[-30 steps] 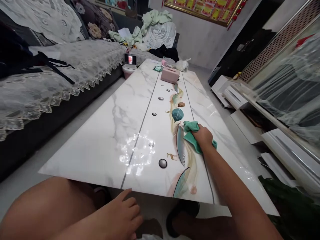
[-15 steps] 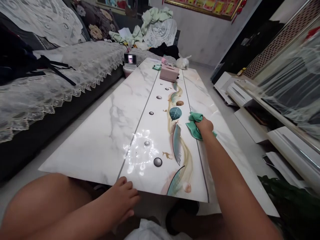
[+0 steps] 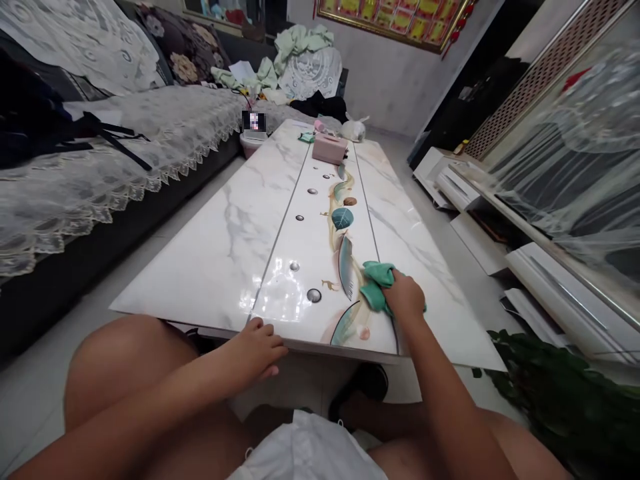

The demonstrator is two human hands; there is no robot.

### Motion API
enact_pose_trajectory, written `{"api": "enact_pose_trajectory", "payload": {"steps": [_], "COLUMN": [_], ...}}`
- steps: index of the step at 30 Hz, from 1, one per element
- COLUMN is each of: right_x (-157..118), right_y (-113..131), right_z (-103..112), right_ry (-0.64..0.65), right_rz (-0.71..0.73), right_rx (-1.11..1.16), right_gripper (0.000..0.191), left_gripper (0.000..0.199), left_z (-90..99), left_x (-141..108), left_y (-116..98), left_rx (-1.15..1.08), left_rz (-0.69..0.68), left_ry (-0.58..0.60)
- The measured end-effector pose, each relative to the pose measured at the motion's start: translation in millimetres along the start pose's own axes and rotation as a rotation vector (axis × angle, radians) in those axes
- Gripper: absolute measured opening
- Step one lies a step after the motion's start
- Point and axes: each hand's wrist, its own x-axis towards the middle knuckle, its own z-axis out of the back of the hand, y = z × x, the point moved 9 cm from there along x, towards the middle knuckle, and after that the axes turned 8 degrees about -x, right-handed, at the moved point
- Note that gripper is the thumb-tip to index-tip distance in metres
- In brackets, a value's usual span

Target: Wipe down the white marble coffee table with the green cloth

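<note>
My right hand (image 3: pixel 406 297) is closed around a bunched cloth (image 3: pixel 374 297), which now lies nearer the table's close edge than a moment ago, so it covers a closer patch of the printed band. My left hand (image 3: pixel 253 353) is half open, fingers loosely curled on that edge, with nothing visible in its grasp. The cloth is soft, green and folded; the table (image 3: pixel 190 260) is glossy, smooth and marble-veined. At the table's far end I see a boxy pink case (image 3: pixel 330 149) and a crinkled bag (image 3: pixel 355 130); scalloped lace (image 3: pixel 165 140) runs along its left.
</note>
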Motion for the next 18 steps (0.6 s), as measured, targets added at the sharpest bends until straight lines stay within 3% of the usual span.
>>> {"api": "enact_pose_trajectory", "payload": {"steps": [5, 10, 14, 18], "right_x": [-73.2, -121.2, -131.5, -111.1], "right_y": [-21.8, -36.5, -55.2, -78.8], "right_z": [-2.2, -7.3, -14.7, -19.5], "right_ry": [0.033, 0.065, 0.086, 0.112], "right_rz": [0.003, -0.047, -0.123, -0.214], "right_rx": [-0.05, -0.039, 0.018, 0.062], "right_gripper": [0.042, 0.045, 0.044, 0.049], "left_gripper": [0.021, 0.018, 0.023, 0.025], "left_z": [2.1, 0.3, 0.4, -3.5], "left_x": [0.0, 0.6, -0.8, -2.9], "left_y": [-3.6, -2.1, -3.2, -4.5], "left_rx": [0.03, 0.031, 0.038, 0.047], "left_rz": [0.001, -0.004, 0.001, 0.009], "left_ry": [0.001, 0.033, 0.058, 0.071]}}
